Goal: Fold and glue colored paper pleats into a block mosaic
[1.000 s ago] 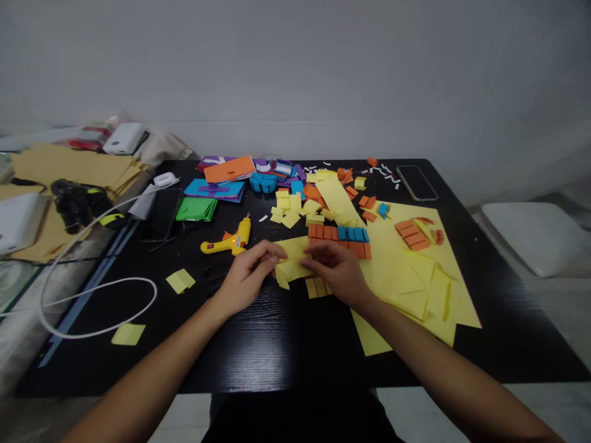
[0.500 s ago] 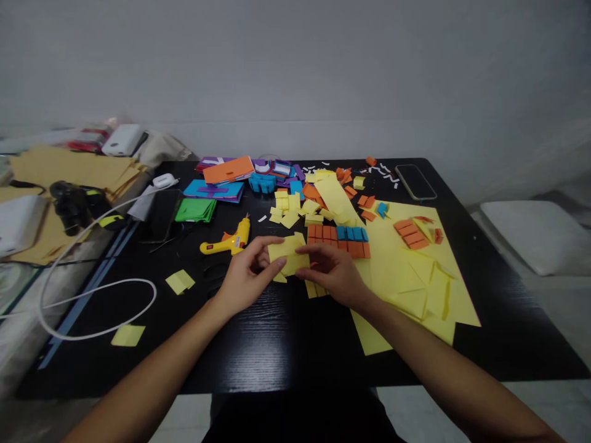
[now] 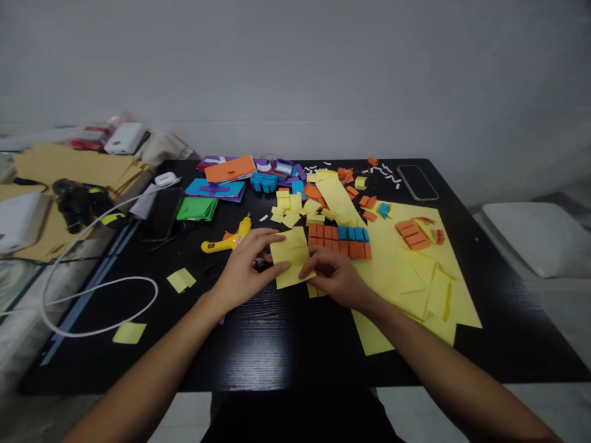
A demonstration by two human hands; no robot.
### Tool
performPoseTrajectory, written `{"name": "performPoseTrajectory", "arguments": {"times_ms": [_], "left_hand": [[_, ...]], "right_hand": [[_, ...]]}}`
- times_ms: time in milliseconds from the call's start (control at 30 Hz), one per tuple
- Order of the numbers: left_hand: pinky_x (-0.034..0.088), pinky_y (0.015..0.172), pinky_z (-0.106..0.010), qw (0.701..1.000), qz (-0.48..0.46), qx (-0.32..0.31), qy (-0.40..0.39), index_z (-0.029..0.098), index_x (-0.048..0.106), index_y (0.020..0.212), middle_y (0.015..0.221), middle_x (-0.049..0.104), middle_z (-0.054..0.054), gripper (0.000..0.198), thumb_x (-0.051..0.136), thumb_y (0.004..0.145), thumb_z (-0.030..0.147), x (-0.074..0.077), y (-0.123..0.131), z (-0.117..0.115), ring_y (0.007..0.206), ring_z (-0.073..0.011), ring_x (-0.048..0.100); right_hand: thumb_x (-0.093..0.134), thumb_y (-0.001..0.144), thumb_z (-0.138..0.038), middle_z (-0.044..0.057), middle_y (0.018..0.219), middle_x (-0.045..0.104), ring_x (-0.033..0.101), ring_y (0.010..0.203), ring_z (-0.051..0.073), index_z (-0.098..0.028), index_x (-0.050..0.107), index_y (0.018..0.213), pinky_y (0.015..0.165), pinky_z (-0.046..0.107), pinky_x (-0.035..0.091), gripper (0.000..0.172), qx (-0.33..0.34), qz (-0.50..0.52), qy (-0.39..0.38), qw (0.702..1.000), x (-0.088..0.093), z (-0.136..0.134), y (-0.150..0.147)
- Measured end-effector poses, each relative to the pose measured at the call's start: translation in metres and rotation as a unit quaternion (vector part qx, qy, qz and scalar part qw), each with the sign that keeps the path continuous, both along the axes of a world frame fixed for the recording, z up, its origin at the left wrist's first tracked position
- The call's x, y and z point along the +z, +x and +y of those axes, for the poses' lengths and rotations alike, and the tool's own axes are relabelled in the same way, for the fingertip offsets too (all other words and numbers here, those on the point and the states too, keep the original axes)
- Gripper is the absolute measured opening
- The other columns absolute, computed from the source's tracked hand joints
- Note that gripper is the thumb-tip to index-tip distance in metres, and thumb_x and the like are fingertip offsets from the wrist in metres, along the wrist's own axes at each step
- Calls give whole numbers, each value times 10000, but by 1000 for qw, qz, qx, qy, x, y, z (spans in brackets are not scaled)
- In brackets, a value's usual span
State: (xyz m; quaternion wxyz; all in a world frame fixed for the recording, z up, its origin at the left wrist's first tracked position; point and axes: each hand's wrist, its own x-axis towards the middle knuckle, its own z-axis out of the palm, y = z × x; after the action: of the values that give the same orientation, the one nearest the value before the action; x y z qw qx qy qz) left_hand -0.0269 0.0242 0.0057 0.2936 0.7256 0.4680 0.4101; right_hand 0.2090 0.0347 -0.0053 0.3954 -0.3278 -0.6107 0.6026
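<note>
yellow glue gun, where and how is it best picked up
Probably by its handle, coming from the left: the glue gun lies on its side, handle sticking out leftward, nozzle pointing away, while the left hand, holding yellow paper, crowds its right side.

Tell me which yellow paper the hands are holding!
The squarish yellow sheet between the left hand and right hand; the other yellow papers lie on the black table, unheld.

Square yellow paper point(image 3: 290, 258) between left hand point(image 3: 242, 267) and right hand point(image 3: 339, 277), yellow plastic glue gun point(image 3: 229, 240) lying left, folded orange paper strips point(image 3: 356, 250) right, black rectangular table point(image 3: 277, 351) beneath
</note>
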Motion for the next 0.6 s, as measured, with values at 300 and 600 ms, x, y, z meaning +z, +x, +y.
{"name": "performPoseTrajectory", "arguments": {"times_ms": [300,600], "left_hand": [[497,699,-263,995,38,88,2,194,703,1054,854,713,-23,249,519,1084,359,3,-4,-1,728,-148,636],[503,592,-247,975,-131,-1,-179,237,495,1503,818,713,-4,627,722,935,375,10,-18,6,655,-172,661]], "right_hand": [[844,811,-377,78,1186,687,684,1075,252,-240,790,933,867,377,577,192,43,27,-48,998,4,-2,3],[692,664,-145,34,1115,623,632,1017,208,-276,566,1017,687,262,520,398,-3,11,-32,999,1,1,2]]}}
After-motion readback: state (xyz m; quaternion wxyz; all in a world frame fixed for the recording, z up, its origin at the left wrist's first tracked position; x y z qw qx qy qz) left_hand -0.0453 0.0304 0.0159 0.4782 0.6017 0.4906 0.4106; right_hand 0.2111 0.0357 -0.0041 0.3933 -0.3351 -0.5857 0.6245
